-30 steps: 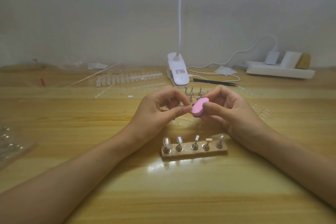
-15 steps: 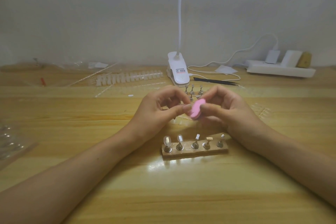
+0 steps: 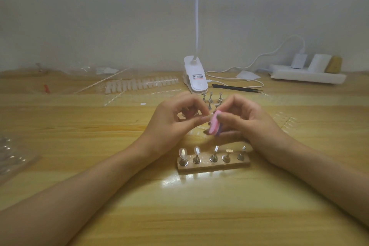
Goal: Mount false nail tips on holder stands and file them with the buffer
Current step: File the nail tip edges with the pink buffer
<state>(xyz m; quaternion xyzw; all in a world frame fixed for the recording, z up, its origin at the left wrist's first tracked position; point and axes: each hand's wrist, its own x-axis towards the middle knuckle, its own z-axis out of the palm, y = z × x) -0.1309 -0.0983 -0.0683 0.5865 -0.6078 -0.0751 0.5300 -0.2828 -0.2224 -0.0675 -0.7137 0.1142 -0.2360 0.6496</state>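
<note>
Standing at the near edge of the bench [image 3: 199, 215], one sees two bare forearms reaching forward over the pale wood. Just past them lies a small wooden block [image 3: 213, 165] with five holder stands [image 3: 214, 158] upright in one row. The two stands at the left end carry clear nail tips [image 3: 182, 153]. Clear plastic packaging [image 3: 12, 156] lies well apart at the left edge.

Behind the block, both hands are lifted a little above the bench and meet in the middle. The right hand [image 3: 245, 120] has its grip clamped on a pink buffer [image 3: 213, 127], which stands nearly on its edge. The left hand [image 3: 171, 120] has curled fingers, with thumb and forefinger brought together against the left side of the buffer. Whether this grip pinches something small I cannot tell.

Farther back, some loose stands [image 3: 211, 99] are grouped just before a white clip lamp [image 3: 195, 78]. Left of the lamp a strip of spare tips [image 3: 139, 85] lies flat, and right of it black tweezers [image 3: 235, 88]. A white power strip [image 3: 307, 76] sits at the far right, near the wall.
</note>
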